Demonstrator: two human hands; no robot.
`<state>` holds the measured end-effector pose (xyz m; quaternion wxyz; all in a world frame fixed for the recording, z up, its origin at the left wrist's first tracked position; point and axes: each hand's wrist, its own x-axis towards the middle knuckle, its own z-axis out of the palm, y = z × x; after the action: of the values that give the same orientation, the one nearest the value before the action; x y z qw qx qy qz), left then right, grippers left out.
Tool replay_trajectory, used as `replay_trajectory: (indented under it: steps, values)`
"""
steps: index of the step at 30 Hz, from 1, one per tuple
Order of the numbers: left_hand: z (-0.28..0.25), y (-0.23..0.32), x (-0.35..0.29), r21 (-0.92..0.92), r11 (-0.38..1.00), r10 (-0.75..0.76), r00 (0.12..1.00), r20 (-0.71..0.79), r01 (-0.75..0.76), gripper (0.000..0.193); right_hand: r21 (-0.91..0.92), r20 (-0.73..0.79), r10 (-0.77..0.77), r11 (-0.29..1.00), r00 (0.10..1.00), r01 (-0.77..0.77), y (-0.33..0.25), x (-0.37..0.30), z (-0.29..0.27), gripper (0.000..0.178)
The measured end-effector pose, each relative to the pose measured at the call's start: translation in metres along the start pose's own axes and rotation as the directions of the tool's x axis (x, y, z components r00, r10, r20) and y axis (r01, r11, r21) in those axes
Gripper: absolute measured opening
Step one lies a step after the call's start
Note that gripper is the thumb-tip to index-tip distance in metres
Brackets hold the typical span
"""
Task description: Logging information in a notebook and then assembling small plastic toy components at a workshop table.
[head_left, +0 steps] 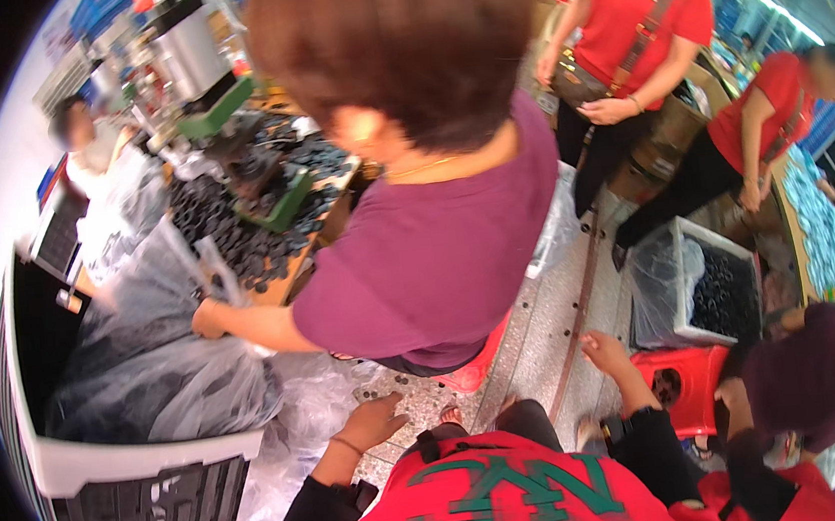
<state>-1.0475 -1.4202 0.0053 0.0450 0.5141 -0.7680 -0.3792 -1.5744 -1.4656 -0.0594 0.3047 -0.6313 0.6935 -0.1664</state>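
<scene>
My left hand (371, 423) hangs at my left side above the speckled floor, fingers stretched out, holding nothing. It is nearest to the crumpled clear plastic sheeting (297, 423) beside a large crate. On my other side, my right hand (604, 353) is raised over the floor with its fingers curled in; nothing shows in it. Close in front of me sits a person in a purple top (427, 250). That person's left arm reaches to a clear plastic bag (171, 360) that lines the grey crate (155, 461) and holds dark contents.
A press machine (203, 70) with green parts stands on a table strewn with small dark pieces (223, 224). To the right are a white bin of black parts (722, 291), a red stool (691, 390) and a seated person. Two people in red stand farther back by cardboard boxes (662, 141).
</scene>
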Motion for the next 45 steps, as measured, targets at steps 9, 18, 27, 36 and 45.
replay_trajectory:
  steps: [9, 18, 27, 36, 45]
  values:
    - [0.009, 0.073, 0.078, -0.223, 0.934, -0.233, 0.95, 0.209, 0.278, 0.044, -0.014, 0.098, 0.084, 0.996, 0.992, -0.083, 0.072, 0.166, -0.051, 0.02]
    - [-0.014, 0.234, 0.256, -0.325, 0.944, 0.138, 0.964, 0.226, -0.059, 0.034, 0.157, 0.246, 0.245, 0.945, 0.938, -0.288, 0.173, 0.286, -0.093, 0.021]
    - [-0.02, 0.277, 0.325, -0.532, 0.842, 0.115, 0.993, 0.002, -0.096, 0.03, -0.033, 0.179, 0.138, 0.99, 0.974, -0.134, 0.163, 0.3, -0.117, 0.025]
    - [-0.006, 0.229, 0.282, -0.558, 0.802, -0.25, 0.968, 0.009, 0.212, 0.03, -0.06, 0.413, -0.113, 0.987, 0.903, 0.151, 0.067, 0.368, -0.104, 0.028]
    - [-0.01, 0.211, 0.264, -0.537, 0.785, -0.437, 0.891, -0.126, 0.309, 0.027, -0.062, 0.493, -0.293, 0.927, 0.819, 0.369, 0.026, 0.46, -0.087, 0.029]
